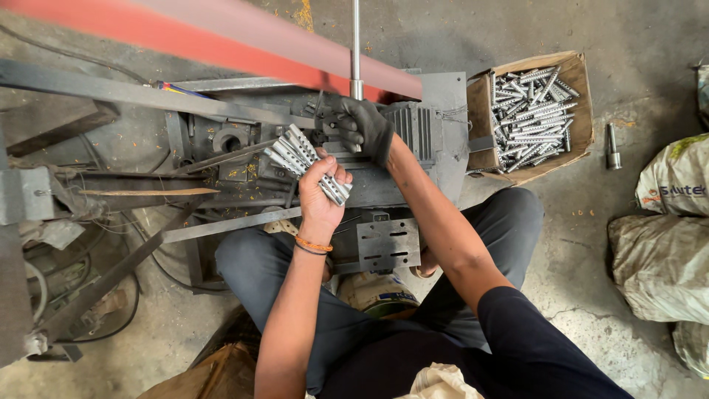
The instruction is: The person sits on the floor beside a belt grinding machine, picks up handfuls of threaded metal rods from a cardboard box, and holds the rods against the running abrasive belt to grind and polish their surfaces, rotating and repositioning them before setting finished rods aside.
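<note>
A bundle of short ribbed silvery metal rods (pixel 306 161) sits fanned out in the person's bare left hand (pixel 319 193), the fingers curled tight around the lower ends so the tops splay toward ten o'clock. Just at two o'clock from the bundle, the right hand (pixel 363 125), in a dark work glove, has its fingers wrapped closed on a thin upright steel lever (pixel 356 52) that rises from the grey, grimy metal machine (pixel 413 140) between the person's knees. A blurred red belt (pixel 221 37) runs across at twelve o'clock. Out at three o'clock from the machine, an open cardboard box (pixel 583 111) lies on the concrete floor, full of more of the same rods, with a lone steel pin (pixel 612 146) just beside it. Pale sacks (pixel 665 244) lie farther toward four o'clock. To my eye, feeding goes best with the bundle kept fanned so single rods lift free, and the bare fingers kept well away from that belt.
</note>
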Demonstrator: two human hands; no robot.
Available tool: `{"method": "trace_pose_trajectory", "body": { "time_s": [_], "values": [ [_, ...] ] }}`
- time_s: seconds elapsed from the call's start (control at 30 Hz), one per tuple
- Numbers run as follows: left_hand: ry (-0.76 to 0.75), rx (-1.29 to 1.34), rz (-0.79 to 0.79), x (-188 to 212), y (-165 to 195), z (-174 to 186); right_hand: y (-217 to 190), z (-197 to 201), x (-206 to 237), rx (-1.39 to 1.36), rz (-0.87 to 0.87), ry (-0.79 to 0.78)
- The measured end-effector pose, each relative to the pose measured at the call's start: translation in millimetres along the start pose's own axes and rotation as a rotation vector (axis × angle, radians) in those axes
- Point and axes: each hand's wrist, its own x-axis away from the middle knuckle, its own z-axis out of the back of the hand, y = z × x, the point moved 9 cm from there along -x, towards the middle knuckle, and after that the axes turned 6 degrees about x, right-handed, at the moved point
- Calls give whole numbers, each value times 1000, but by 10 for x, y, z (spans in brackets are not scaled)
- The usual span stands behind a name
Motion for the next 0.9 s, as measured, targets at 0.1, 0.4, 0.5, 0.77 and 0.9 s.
{"method": "trace_pose_trajectory", "body": {
  "time_s": [0.1, 0.4, 0.5, 0.77, 0.9],
  "values": [
    [7, -6, 11, -5, -3, 0, -64, -51, 3, 52, 71, -9],
    [-42, -79, 13, 23, -13, -110, -148, -304, 161, 403, 266, -132],
    [-42, -71, 15, 42, -1, -101, 128, -123, 221, 293, 174, -81],
    [-98, -53, 15, 91, -39, -195, 263, -66, 639, 1119, 689, -29],
    [-93, -134, -62, 152, 60, -265, 332, -109, 792, 1172, 707, -81]
  ]
}}
